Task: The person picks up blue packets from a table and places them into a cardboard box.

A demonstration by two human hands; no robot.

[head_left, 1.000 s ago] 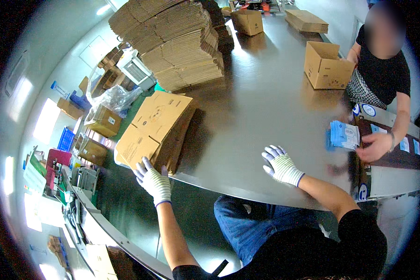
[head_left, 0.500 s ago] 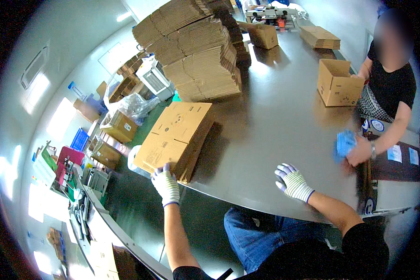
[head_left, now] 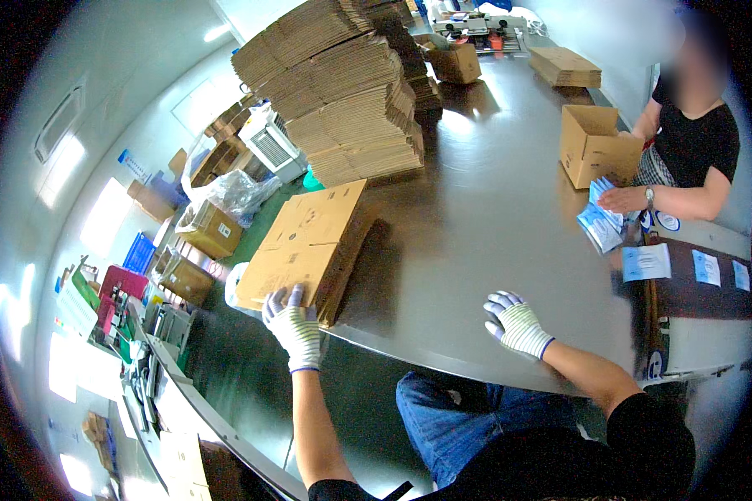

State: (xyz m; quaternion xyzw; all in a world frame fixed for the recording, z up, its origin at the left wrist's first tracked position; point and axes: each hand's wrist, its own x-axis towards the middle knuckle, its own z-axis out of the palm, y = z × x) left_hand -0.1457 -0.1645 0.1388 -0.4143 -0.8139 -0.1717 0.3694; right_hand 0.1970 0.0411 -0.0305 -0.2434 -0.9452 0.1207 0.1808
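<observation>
My left hand (head_left: pixel 293 332), in a white-and-green striped glove with pale fingertips, rests its outstretched fingers on the near end of a stack of flattened cardboard boxes (head_left: pixel 305 230). The fingers are apart and not wrapped round anything. The stack lies at the table's left edge, printed side up. My right hand (head_left: pixel 520 324), in a matching glove, is over the bare steel table (head_left: pixel 468 242) near its front edge. Its fingers are spread, with nothing in them; whether it touches the tabletop I cannot tell.
Tall piles of flattened cartons (head_left: pixel 351 108) stand behind the stack. At right, a co-worker holds blue packets (head_left: pixel 602 219) beside an open carton (head_left: pixel 595 146). More packets (head_left: pixel 647 262) lie on a dark conveyor belt (head_left: pixel 683 265). Farther back are another carton (head_left: pixel 455 63) and flat cartons (head_left: pixel 565 67).
The co-worker's hand with the blue packets has moved up toward the open carton, and the packets have fanned out. Another packet shows on the belt. My hands have barely shifted.
</observation>
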